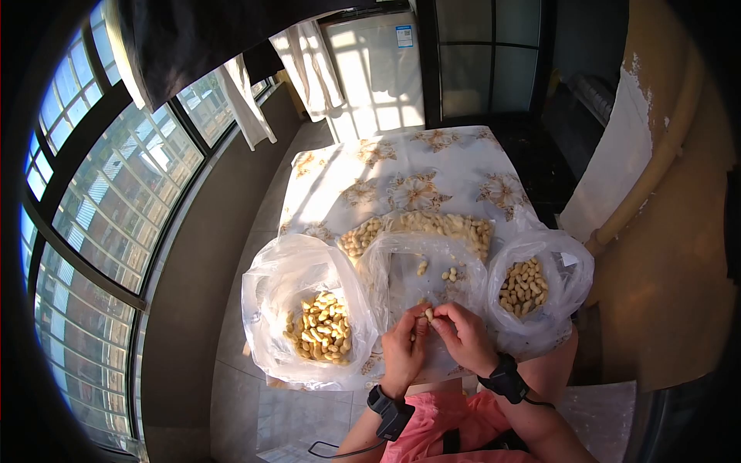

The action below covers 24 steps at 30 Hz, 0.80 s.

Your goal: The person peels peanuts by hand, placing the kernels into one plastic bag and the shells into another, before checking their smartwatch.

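Between the fingertips of both hands is a peanut (pixel 429 314), pinched over the middle plastic bag. My left hand (pixel 404 346) grips it from the left, fingers closed. From the right, my right hand (pixel 465 337) pinches it too. A few loose peanuts (pixel 450 275) lie in the middle bag (pixel 384 262) just beyond the hands. To the left, an open clear bag (pixel 266 301) holds a pile of peanuts (pixel 323 328). On the right, a smaller open bag (pixel 575 287) holds more peanuts (pixel 525 287).
A long clear pack of peanuts (pixel 440 224) lies behind the middle bag. Everything rests on a table with a flowered cloth (pixel 324 208). Windows (pixel 123 193) run along the left; a white appliance (pixel 374 73) stands beyond the table. A pipe (pixel 656 170) follows the right wall.
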Motion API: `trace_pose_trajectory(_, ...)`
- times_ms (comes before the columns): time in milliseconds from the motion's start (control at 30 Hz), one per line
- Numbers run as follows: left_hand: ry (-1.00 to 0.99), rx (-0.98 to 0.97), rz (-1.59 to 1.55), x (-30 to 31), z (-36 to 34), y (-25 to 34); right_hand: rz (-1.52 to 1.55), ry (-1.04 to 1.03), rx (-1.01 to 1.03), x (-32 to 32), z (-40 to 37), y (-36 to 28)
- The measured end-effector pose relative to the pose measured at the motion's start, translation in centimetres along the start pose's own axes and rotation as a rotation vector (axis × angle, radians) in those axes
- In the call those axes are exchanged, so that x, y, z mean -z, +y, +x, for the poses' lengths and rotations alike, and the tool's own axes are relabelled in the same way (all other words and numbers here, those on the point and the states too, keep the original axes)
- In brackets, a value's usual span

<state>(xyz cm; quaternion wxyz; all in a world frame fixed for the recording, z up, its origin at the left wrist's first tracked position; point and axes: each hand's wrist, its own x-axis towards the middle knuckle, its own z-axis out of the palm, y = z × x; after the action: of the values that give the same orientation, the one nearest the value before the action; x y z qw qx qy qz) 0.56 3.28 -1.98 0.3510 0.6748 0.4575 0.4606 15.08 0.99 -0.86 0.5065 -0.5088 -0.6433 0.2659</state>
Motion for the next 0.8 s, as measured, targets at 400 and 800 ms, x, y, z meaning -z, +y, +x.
trace_pose_trajectory(400, 0.013, 0.042, -0.01, 0.02, -0.12, 0.06, 0.025, 0.017, -0.018, 0.11, 0.14, -0.37)
trace_pose_trajectory(800, 0.01, 0.035, -0.015, 0.2, -0.09, 0.29, 0.009, 0.002, -0.013, 0.2, 0.01, -0.16)
